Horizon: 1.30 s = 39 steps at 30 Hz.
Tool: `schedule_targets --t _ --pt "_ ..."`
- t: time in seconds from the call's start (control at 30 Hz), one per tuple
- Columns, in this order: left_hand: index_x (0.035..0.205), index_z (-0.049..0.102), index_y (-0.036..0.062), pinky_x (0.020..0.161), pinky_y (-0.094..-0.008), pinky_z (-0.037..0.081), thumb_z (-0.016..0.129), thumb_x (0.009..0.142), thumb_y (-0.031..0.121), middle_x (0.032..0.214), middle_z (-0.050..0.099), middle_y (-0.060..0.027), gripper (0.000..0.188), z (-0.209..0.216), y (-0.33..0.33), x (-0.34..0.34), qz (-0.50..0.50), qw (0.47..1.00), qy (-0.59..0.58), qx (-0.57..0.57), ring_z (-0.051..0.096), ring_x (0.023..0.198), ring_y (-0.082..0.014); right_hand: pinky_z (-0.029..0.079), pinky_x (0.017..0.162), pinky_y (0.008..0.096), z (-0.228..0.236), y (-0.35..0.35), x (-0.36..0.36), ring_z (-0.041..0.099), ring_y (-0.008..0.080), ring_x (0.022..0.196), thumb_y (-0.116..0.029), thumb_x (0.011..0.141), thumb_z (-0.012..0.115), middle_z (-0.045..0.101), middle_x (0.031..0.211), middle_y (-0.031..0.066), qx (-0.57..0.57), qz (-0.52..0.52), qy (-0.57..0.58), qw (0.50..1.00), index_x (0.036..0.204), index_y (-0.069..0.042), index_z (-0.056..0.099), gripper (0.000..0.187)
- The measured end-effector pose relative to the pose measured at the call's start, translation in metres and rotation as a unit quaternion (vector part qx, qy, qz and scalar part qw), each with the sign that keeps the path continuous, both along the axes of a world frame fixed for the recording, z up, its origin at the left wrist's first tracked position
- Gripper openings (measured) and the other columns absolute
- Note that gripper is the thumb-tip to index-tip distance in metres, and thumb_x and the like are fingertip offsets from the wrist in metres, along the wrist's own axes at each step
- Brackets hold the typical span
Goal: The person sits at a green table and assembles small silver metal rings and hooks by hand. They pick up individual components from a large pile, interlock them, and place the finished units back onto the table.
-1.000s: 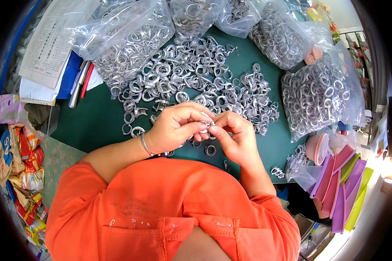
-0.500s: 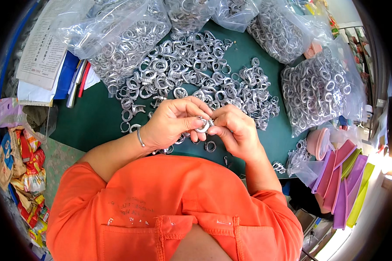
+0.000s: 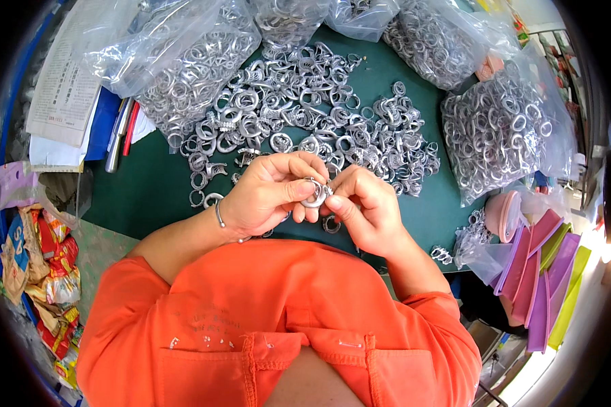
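My left hand point(image 3: 270, 188) pinches a silver-grey ring point(image 3: 313, 201) between thumb and fingers, close in front of my body. From the other side, my right hand point(image 3: 365, 209) has its thumb and forefinger closed at the ring's right edge, where a small grey piece point(image 3: 329, 190) shows; its exact form is too small to make out. Just beyond both hands lies a loose pile of silver-grey rings point(image 3: 251, 122), some smooth and some ridged. A single ridged ring point(image 3: 331, 224) rests on the table below the held ring.
The green table point(image 3: 142, 197) bears clear plastic bags of rings point(image 3: 499, 129) along its far and right sides. Papers point(image 3: 61, 102) and pens point(image 3: 130, 129) lie at the left. A pink container point(image 3: 502, 216) and coloured plastic strips point(image 3: 543, 271) stand right; snack packets point(image 3: 54, 251) hang left.
The held ring is turned so that its opening shows more plainly between my fingers. My hands stay almost in place, and the whole view has shifted slightly.
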State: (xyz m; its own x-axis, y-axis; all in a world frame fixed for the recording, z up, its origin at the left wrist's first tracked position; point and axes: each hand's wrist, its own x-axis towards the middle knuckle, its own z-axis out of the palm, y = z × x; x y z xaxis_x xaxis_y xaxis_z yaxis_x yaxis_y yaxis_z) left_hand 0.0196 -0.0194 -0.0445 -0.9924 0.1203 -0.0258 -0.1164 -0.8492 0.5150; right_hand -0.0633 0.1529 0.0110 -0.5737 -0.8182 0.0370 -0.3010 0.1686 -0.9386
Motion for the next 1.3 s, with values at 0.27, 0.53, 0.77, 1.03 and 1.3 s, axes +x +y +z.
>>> schedule_targets --t 0.27,0.53,0.77,1.03,1.3 --pt "0.095 0.062 -0.0057 0.054 -0.0207 0.054 0.055 0.089 -0.004 0.104 0.058 -0.0117 0.010 0.013 -0.005 0.001 0.021 0.981 -0.011 -0.192 0.065 0.069 -0.0160 0.044 0.056 0.0331 0.001 -0.001 0.019 0.056 0.0235 0.063 -0.006 0.084 0.064 0.056 0.070 0.0094 0.035 -0.089 -0.001 0.995 0.073 -0.002 0.053 0.016" --pt "0.096 0.064 0.0015 0.063 -0.0244 0.049 0.064 0.075 -0.009 0.110 0.056 -0.0098 0.024 0.025 -0.018 -0.008 0.131 0.728 0.134 -0.660 0.059 0.069 -0.0122 0.048 0.064 0.0389 -0.013 0.008 -0.056 0.061 0.0321 0.070 -0.012 0.085 0.062 0.062 0.077 0.0154 0.087 -0.236 0.261 0.932 0.083 0.000 0.064 0.012" --pt "0.104 0.064 0.0025 0.054 -0.0185 0.043 0.068 0.077 -0.005 0.109 0.054 -0.0070 0.028 0.032 -0.020 -0.009 0.109 0.734 0.087 -0.665 0.053 0.067 -0.0051 0.048 0.074 0.0469 -0.036 0.008 -0.105 0.061 0.0365 0.082 -0.020 0.081 0.061 0.063 0.088 0.0162 0.269 -0.184 0.299 0.897 0.081 -0.002 0.069 0.020" --pt "0.118 0.054 0.0006 0.066 -0.0216 0.051 0.064 0.083 -0.005 0.106 0.055 -0.0076 0.037 0.023 -0.020 -0.009 0.084 0.855 0.012 -0.511 0.060 0.078 -0.0089 0.043 0.061 0.0282 -0.015 0.016 -0.083 0.055 0.0131 0.068 -0.015 0.081 0.067 0.059 0.075 0.0062 0.037 -0.204 0.025 0.978 0.084 0.002 0.068 0.017" --pt "0.110 0.058 -0.0008 0.066 -0.0224 0.054 0.063 0.088 0.002 0.104 0.059 -0.0068 0.023 0.028 0.001 -0.025 0.092 0.897 0.066 -0.428 0.064 0.078 -0.0118 0.052 0.064 0.0241 -0.021 -0.005 -0.016 0.064 0.0107 0.072 -0.005 0.089 0.058 0.066 0.081 0.0092 -0.018 -0.098 -0.148 0.984 0.096 0.003 0.058 0.011"
